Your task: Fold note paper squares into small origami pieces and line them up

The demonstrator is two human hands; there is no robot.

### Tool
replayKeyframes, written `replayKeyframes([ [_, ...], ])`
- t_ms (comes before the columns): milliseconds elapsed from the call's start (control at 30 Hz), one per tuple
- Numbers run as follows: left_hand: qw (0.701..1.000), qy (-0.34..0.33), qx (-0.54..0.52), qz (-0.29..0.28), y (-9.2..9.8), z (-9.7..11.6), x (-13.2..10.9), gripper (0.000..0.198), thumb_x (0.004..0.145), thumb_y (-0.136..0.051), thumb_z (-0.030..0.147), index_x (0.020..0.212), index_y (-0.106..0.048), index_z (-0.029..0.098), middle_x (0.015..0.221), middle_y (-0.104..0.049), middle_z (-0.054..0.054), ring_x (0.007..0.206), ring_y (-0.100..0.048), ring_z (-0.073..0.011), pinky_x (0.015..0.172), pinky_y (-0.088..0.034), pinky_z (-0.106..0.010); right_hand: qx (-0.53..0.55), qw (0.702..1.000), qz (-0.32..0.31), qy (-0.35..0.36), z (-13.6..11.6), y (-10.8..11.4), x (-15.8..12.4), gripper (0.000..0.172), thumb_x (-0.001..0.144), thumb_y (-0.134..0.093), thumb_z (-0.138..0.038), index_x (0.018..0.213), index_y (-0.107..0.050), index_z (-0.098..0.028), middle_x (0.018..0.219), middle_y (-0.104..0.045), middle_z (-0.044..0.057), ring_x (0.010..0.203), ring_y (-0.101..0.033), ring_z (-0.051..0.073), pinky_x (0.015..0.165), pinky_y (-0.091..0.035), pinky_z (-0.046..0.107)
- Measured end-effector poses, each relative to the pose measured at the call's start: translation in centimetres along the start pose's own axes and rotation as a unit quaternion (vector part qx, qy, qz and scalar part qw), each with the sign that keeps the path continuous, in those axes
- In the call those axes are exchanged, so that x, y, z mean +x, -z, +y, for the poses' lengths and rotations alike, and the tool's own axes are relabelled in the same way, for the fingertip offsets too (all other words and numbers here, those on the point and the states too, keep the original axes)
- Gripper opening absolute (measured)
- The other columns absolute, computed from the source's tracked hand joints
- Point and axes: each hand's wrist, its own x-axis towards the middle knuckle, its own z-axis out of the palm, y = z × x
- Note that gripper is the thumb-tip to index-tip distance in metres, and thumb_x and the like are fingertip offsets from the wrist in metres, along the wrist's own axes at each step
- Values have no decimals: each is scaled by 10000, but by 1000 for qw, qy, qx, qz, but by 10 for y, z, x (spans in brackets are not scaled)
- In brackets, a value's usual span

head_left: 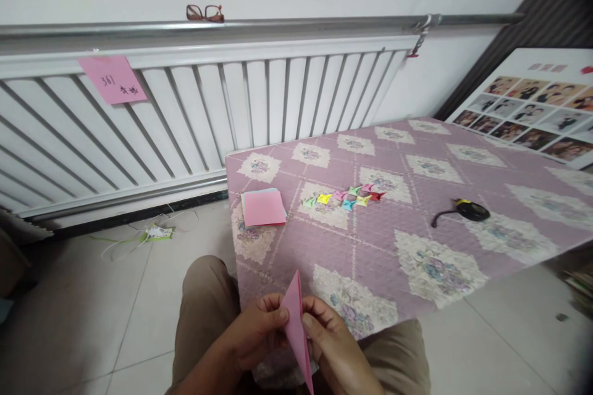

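Observation:
A folded pink paper stands on edge between my two hands, low in the head view over my lap. My left hand pinches its left side with fingers closed. From the right, my right hand grips the same sheet with thumb and fingers pressed on it. Further up on the purple quilted tabletop lies a stack of coloured paper squares, pink on top. Several small folded paper pieces in mixed colours sit in a cluster to its right.
A black tape measure with a yellow spot lies at the table's right. A white radiator with a pink note lines the wall, glasses on its rail. A photo sheet rests at far right. Cord and packaging lie on the floor.

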Motion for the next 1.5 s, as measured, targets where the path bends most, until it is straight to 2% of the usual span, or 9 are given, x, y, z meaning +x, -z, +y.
replayKeyframes([
  [300, 999, -1, -28, -32, 4, -5, 1, 343, 664, -816, 328, 896, -691, 108, 737, -643, -54, 633, -600, -132, 618, -460, -243, 34, 999, 5, -27, 3, -2, 0, 306, 699, -762, -425, 859, -646, -192, 704, -597, -19, 570, -513, 80, 566, -427, 205],
  [600, 998, -2, -24, -59, 6, -5, 0, 295, 712, -781, 319, 908, -692, 117, 744, -646, -55, 648, -607, -131, 643, -469, -246, 56, 998, -12, -28, 3, -5, -2, 256, 731, -744, -391, 846, -634, -189, 690, -598, -21, 574, -516, 77, 593, -432, 210],
  [700, 998, 0, -26, -56, 6, -5, -1, 316, 694, -795, 322, 912, -693, 117, 767, -650, -55, 658, -602, -127, 663, -465, -251, 46, 999, 2, -28, 0, -7, -2, 265, 738, -727, -402, 862, -634, -187, 727, -621, -5, 615, -542, 101, 615, -439, 229],
  [800, 999, 3, -23, -39, 6, -4, -1, 332, 661, -818, 338, 870, -688, 114, 744, -636, -45, 647, -589, -125, 664, -453, -260, -18, 999, 41, -18, -5, -9, -2, 291, 735, -705, -436, 864, -630, -186, 747, -621, 0, 636, -552, 121, 608, -439, 235],
  [900, 1000, -13, -1, -6, 7, -4, 2, 324, 625, -841, 342, 772, -658, 119, 671, -591, -11, 594, -534, -94, 589, -391, -211, -157, 984, 71, 37, -11, -8, -1, 275, 780, -626, -456, 831, -614, -186, 735, -610, 2, 646, -549, 134, 603, -439, 235],
  [1000, 998, -36, 34, 35, 11, -5, 6, 334, 616, -845, 345, 718, -615, 126, 634, -556, 12, 555, -471, -67, 522, -304, -186, -306, 939, 98, 125, -12, -2, 2, 200, 815, -563, -391, 842, -587, -195, 752, -610, 5, 694, -561, 144, 646, -445, 233],
  [1100, 997, -46, 42, 55, 14, -7, 9, 334, 637, -831, 350, 712, -586, 136, 641, -554, 18, 557, -457, -65, 524, -289, -193, -390, 897, 120, 170, -9, 5, 4, 127, 820, -529, -333, 850, -550, -211, 731, -578, -12, 681, -554, 137, 644, -440, 221],
  [1267, 998, -38, 16, 49, 11, -9, 8, 325, 651, -827, 331, 728, -582, 132, 673, -573, 6, 591, -495, -74, 559, -332, -196, -414, 883, 128, 181, -6, 11, 5, 115, 790, -528, -296, 726, -458, -231, 624, -469, -54, 572, -481, 118, 541, -399, 202],
  [1500, 999, -6, -40, 20, 9, -9, 6, 302, 632, -838, 274, 733, -588, 138, 678, -594, -5, 600, -548, -100, 568, -392, -211, -366, 910, 84, 176, -8, 10, 6, 154, 831, -481, -322, 722, -504, -216, 651, -490, -35, 602, -485, 122, 555, -404, 203],
])
